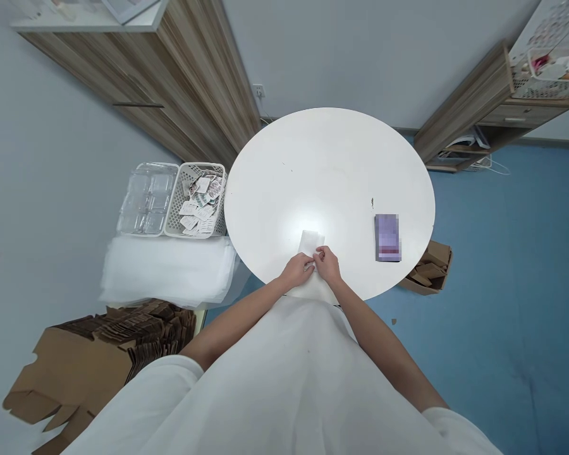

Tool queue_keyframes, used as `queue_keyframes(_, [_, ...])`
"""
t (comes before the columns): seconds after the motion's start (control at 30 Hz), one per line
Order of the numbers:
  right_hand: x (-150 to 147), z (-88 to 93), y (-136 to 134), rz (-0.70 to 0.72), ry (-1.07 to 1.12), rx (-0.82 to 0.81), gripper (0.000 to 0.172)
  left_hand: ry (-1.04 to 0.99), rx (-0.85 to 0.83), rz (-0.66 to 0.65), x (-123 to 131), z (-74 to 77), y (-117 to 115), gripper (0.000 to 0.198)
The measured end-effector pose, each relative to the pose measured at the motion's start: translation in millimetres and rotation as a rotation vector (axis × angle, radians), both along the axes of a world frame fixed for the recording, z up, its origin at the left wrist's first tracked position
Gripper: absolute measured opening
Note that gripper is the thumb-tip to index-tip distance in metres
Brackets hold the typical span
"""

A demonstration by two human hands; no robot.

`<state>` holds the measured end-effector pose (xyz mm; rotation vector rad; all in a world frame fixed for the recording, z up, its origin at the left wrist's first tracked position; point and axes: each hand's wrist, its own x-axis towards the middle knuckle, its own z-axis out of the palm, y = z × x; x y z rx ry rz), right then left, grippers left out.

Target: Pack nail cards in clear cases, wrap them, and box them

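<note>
On the near edge of the white oval table (pixel 329 158), both my hands close on a small folded white translucent sheet (pixel 309 240). My left hand (pixel 298 270) grips its near left side, fingers bent and thumb toward the middle. Pinched fingers of my right hand (pixel 327 264) hold the near right side, almost touching the left. The sheet's far end shows flat beyond my fingertips; its near part is partly hidden by them. I cannot tell whether something lies inside the folds.
A purple-screened phone-like object (pixel 387 237) lies at the table's right. Left of the table are a white basket (pixel 171 215) of printed cards, clear plastic boxes (pixel 146 199), stacked white sheets (pixel 165 268) and flattened cardboard (pixel 76 366). A cardboard box (pixel 424 287) stands on the floor.
</note>
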<state>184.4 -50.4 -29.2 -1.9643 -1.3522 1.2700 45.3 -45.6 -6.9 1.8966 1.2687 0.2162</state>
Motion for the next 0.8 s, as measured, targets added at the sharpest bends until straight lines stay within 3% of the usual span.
queue_keyframes(0.17, [-0.9, -2.3, -0.6, 0.079, -0.095, 0.019, 0.029, 0.022, 0.125, 0.036, -12.3, -1.9, 5.1, 0.027])
queue_keyframes(0.33, [-0.7, 5.8, -8.0, 0.156, -0.178, 0.135, 0.036, 0.113, 0.179, -0.064, -12.9, -7.0, 9.9, 0.038])
queue_keyframes(0.47, [5.6, 14.3, -15.7, 0.405, -0.311, 0.296, 0.045, 0.106, 0.165, -0.085, -12.5, -11.2, 9.5, 0.039])
queue_keyframes(0.53, [8.7, 14.8, -18.0, 0.528, -0.351, 0.298, 0.056, 0.102, 0.146, -0.084, -13.2, -11.8, 10.3, 0.040])
queue_keyframes(0.63, [10.1, 11.4, -17.0, 0.589, -0.397, 0.254, 0.066, 0.086, 0.120, -0.095, -14.0, -10.5, 14.4, 0.042])
queue_keyframes(0.8, [7.5, 11.8, -8.3, 0.635, -0.415, 0.227, 0.061, 0.067, 0.101, -0.107, -14.6, -4.6, 17.9, 0.049])
